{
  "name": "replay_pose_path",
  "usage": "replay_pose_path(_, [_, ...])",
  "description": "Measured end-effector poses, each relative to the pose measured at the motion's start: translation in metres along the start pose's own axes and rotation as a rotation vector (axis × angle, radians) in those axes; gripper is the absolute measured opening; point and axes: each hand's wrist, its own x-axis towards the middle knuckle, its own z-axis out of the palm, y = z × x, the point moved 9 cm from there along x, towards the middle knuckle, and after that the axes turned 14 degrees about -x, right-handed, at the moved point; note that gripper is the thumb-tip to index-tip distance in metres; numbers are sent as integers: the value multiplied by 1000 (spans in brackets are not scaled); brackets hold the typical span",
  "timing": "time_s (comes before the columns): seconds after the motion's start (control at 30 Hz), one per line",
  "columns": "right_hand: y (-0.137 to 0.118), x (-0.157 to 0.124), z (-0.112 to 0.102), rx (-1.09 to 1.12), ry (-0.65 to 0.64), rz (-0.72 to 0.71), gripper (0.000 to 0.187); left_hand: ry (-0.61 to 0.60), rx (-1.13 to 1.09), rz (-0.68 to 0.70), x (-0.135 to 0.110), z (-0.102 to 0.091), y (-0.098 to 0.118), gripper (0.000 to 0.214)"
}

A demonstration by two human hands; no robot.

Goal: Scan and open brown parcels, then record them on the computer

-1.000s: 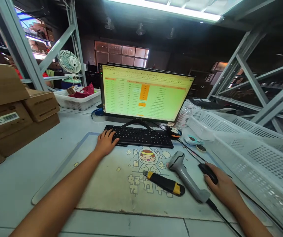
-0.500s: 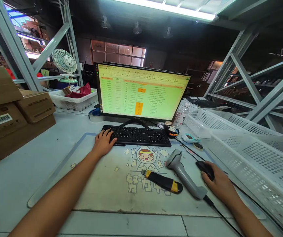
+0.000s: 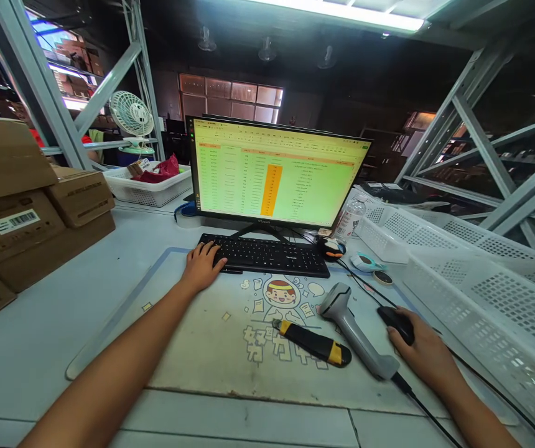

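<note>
My left hand (image 3: 201, 267) rests on the left end of a black keyboard (image 3: 272, 254), its fingers spread over the keys. At the right, my right hand (image 3: 423, 348) is wrapped over a black computer mouse (image 3: 397, 323) on the desk mat (image 3: 193, 354). Between my hands lie a grey barcode scanner (image 3: 358, 336) and a black and yellow utility knife (image 3: 314, 342). Behind the keyboard stands a monitor (image 3: 234, 180) showing a spreadsheet with an orange-filled column.
Cardboard boxes (image 3: 20, 218) are stacked at the left. White perforated baskets (image 3: 482, 311) line the right side. A white basket (image 3: 150, 190) with red material and a fan (image 3: 132, 115) stand back left. A plastic bottle (image 3: 350, 218) is beside the monitor.
On the screen, the separate orange cells have become one long orange column. The whole view has shifted slightly, so things sit further right. Both hands keep their places on keyboard and mouse.
</note>
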Motion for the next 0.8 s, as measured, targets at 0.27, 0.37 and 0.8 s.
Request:
replay_pose_path(0.27, [-3, 1, 3, -2, 8, -96, 60, -6, 3, -2, -1, -2, 2, 57])
replay_pose_path(0.37, [-3, 2, 3, -12, -2, -84, 59, -8, -1, -3, -1, -2, 3, 57])
replay_pose_path(0.8, [-9, 9, -4, -51, -87, 24, 74, -21, -39, -19, -3, -7, 7, 57])
